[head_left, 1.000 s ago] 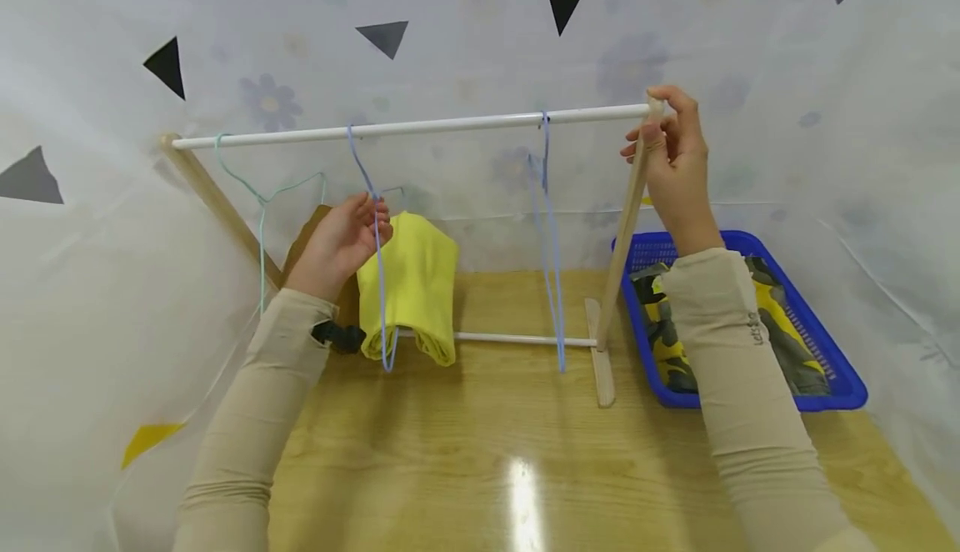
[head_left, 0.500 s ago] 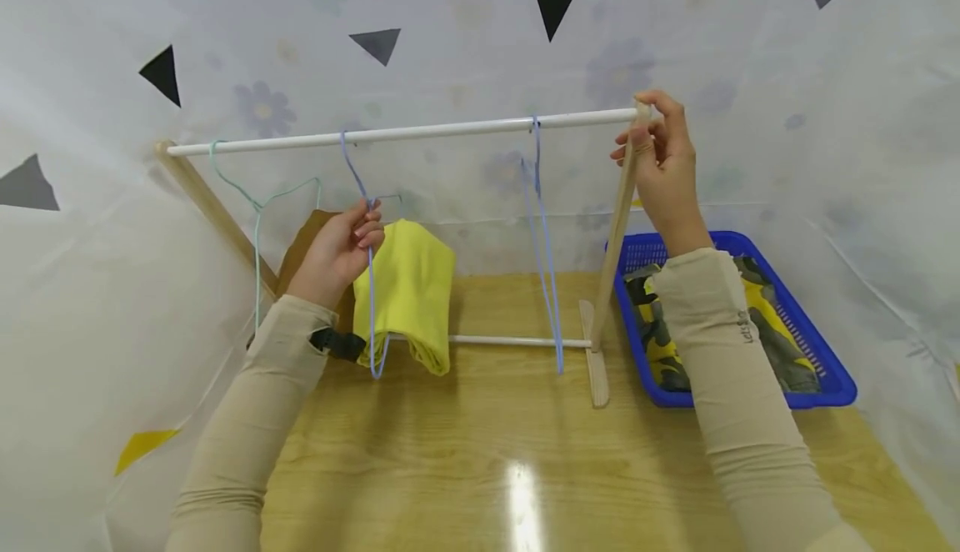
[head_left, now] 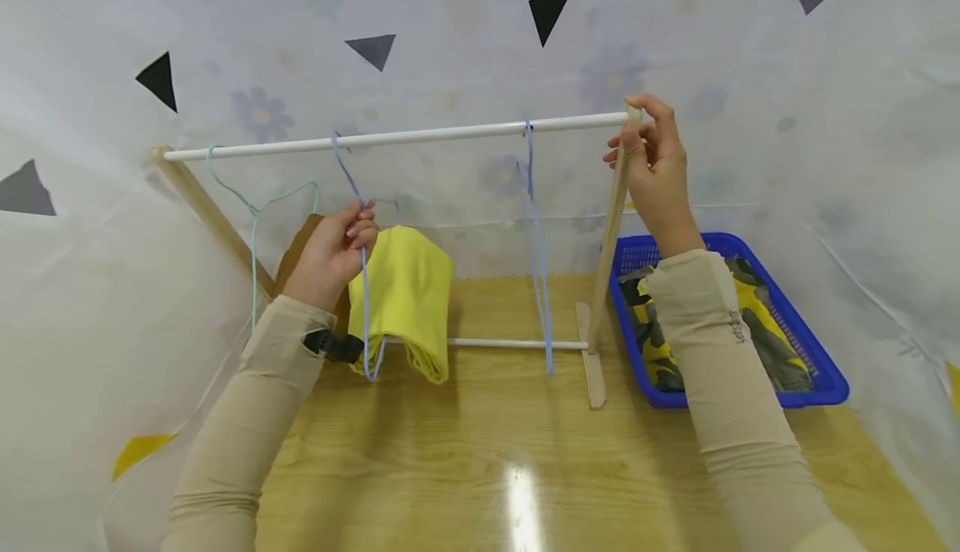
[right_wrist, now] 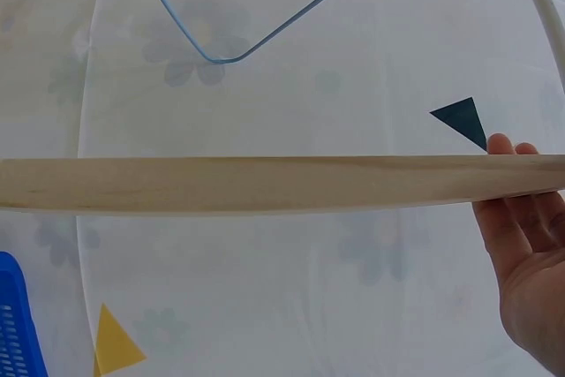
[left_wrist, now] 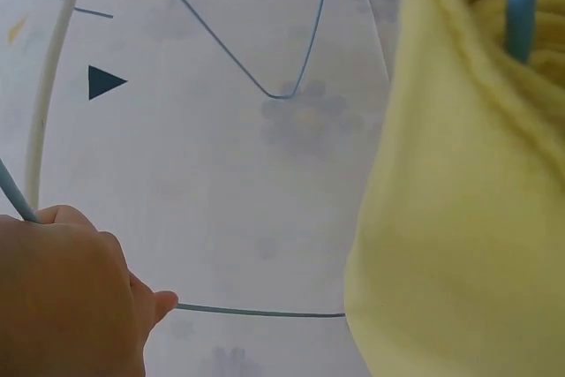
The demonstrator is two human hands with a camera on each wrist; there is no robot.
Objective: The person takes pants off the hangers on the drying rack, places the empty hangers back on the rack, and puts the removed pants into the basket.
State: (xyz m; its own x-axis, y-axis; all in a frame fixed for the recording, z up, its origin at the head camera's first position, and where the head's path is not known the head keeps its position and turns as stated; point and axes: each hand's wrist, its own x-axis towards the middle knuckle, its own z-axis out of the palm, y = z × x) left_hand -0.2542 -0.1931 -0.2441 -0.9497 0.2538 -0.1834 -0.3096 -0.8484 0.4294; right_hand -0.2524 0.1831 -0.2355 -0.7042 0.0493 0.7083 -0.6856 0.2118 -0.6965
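My left hand (head_left: 330,256) pinches the neck of a pale lavender wire hanger (head_left: 365,289), just below its hook. The hook sits on the white rail (head_left: 450,134) of a small clothes rack. Over the hanger's lower bar hangs a folded yellow cloth (head_left: 405,298), its two sides falling down together; it fills the right of the left wrist view. My right hand (head_left: 660,173) grips the top of the rack's right wooden post (head_left: 611,239), thumb in front. In the right wrist view its fingers reach round behind that post (right_wrist: 265,184).
A second lavender hanger (head_left: 540,277) hangs bare near the post. A mint hanger (head_left: 254,243) and something brown (head_left: 296,252) are at the left end. The blue basket (head_left: 813,343) at right holds camouflage-patterned cloth (head_left: 765,327). A wooden table (head_left: 450,460) lies beneath.
The head view has shifted a little, so everything sits slightly lower and further left. My left fingers have curled in more at the hanger's neck. The right hand keeps its grip on the post.
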